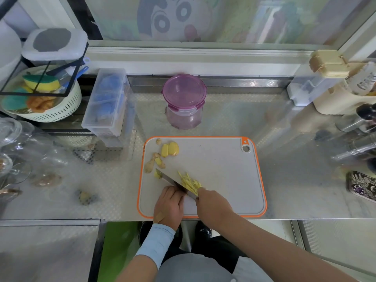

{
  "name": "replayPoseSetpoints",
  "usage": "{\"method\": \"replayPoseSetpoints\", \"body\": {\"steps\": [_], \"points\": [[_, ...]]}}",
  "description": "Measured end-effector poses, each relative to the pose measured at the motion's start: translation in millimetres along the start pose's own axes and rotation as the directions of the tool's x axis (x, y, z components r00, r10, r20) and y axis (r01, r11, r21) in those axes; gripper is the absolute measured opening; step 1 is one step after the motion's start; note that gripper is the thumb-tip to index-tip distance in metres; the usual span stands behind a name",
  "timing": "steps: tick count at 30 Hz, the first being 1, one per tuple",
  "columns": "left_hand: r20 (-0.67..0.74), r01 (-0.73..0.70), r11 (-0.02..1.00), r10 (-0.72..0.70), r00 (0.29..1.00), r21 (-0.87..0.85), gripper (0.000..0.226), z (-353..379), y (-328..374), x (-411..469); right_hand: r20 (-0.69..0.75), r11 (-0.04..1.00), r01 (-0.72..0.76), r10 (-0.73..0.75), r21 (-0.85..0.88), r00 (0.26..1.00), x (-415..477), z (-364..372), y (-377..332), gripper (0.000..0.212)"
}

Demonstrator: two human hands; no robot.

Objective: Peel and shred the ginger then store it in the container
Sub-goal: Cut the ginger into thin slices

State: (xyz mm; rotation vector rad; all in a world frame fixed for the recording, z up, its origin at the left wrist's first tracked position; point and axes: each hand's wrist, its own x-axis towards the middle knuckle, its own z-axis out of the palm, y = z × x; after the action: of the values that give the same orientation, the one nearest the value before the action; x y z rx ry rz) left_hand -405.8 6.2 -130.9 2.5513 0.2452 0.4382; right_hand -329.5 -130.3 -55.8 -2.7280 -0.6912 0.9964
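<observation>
Head view: shredding on grey orange-rimmed cutting board (219, 169).
Right fingers (201, 192) clenched on steel knife (168, 179); left fingers (173, 191) curled beside blade, grasp unclear; pale yellow ginger shreds (190, 182) just beyond; purple-lidded clear container (184, 98) farther ahead.

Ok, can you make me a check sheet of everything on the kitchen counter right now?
Surface: metal counter with a board at its front edge.
Job's things: shreds piled on the board by the knife; peeled chunks and peels at the board's far left; container behind the board, lid on.
Clutter: clear box, basket of sponges, glassware, ginger bits left of the board.
Hands: right hand grips the knife; left hand curled beside the blade, what it holds is hidden.
Cables: nothing seen.
Surroundings: window with a cartoon face behind the counter.
</observation>
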Motion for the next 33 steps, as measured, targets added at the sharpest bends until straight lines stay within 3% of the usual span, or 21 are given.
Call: {"method": "replayPoseSetpoints", "body": {"steps": [5, 26, 30, 33], "points": [[-0.008, 0.007, 1.0, -0.007, 1.0, 0.004, 0.021, -2, 2, 3, -0.02, 0.999, 0.017, -0.016, 0.033, 1.0, -8, 0, 5, 0.001], [0.052, 0.035, 0.999, -0.036, 0.998, 0.026, 0.021, -6, 4, 6, -0.019, 1.0, -0.006, 0.007, 0.024, 1.0, -4, 4, 6, 0.013], [0.04, 0.007, 1.0, -0.008, 0.999, 0.022, 0.02, -5, 1, 6, -0.017, 1.0, 0.007, -0.007, 0.017, 1.0, -14, 3, 11, 0.001], [0.035, 0.007, 1.0, -0.008, 0.999, 0.016, 0.019, -4, 0, 5, -0.008, 0.999, -0.021, 0.022, 0.048, 1.0, -15, 4, 13, 0.005]]}}
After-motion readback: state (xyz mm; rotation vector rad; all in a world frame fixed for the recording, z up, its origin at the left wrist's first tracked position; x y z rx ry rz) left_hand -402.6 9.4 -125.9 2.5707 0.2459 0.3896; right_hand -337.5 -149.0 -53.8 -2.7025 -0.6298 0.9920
